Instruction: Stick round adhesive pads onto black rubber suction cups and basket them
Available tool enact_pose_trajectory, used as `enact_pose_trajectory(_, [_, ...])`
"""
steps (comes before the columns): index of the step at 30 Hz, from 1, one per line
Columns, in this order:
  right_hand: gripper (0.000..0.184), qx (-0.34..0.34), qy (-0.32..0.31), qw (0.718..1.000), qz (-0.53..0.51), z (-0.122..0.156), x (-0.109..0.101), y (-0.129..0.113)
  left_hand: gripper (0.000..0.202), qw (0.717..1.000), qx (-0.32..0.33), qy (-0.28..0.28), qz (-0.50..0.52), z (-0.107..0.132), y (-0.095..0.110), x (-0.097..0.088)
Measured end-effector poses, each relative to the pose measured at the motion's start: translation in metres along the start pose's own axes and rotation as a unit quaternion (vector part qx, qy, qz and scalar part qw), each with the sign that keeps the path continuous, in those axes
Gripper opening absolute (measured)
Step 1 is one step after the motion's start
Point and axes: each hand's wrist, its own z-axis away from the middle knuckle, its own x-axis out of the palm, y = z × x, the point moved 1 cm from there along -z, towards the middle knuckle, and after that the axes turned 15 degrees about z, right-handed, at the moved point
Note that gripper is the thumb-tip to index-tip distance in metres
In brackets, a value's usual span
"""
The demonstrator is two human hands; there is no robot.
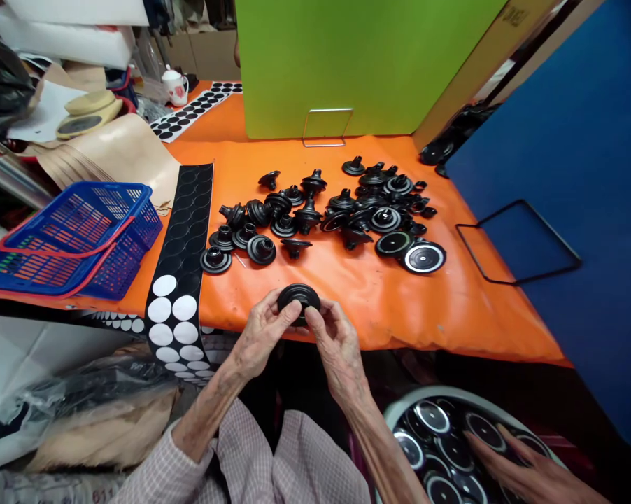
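Note:
My left hand [263, 332] and my right hand [336, 343] both grip a round black rubber piece [299, 299] at the near edge of the orange table cover [441, 308], with thumbs on its rim and its underside hidden. Beyond them lies a loose heap of similar black moulded pieces [326, 213], some with silver-ringed faces. Left of my hands runs a black backing strip [176, 308] carrying white round stickers at its near end. Another person's hand [525, 465] rests on silver-ringed black discs in a round white-rimmed tray [399, 409] at lower right.
A blue plastic basket [74, 238] stands at the left of the table. A green board [368, 63] rises behind the heap, and a blue board [572, 140] stands at the right, with a black wire frame [520, 241] against it. Foam, paper and plastic bags crowd the left.

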Motion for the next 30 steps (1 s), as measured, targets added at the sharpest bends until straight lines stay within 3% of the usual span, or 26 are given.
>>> enact_pose_trajectory(6, [0.043, -0.010, -0.008, 0.999, 0.029, -0.006, -0.004, -0.004, 0.044, 0.998, -0.045, -0.023, 0.025, -0.009, 0.015, 0.000])
enact_pose_trajectory(16, [0.038, 0.038, -0.060, 0.991, -0.111, -0.008, -0.013, -0.022, 0.045, 0.999, -0.035, -0.039, 0.000, -0.011, 0.020, 0.005])
enact_pose_trajectory(24, [0.036, 0.011, -0.002, 0.998, -0.060, -0.004, -0.009, -0.011, 0.039, 0.998, 0.013, -0.035, -0.056, -0.007, 0.012, 0.006])
enact_pose_trajectory(27, [0.038, 0.005, -0.043, 0.997, -0.071, -0.004, -0.013, -0.010, 0.039, 0.997, 0.011, -0.036, -0.064, -0.010, 0.018, 0.002])
enact_pose_trajectory(30, [0.049, 0.012, -0.074, 0.994, -0.077, -0.006, -0.020, -0.014, 0.037, 0.993, -0.026, -0.072, -0.088, -0.015, 0.029, 0.000])
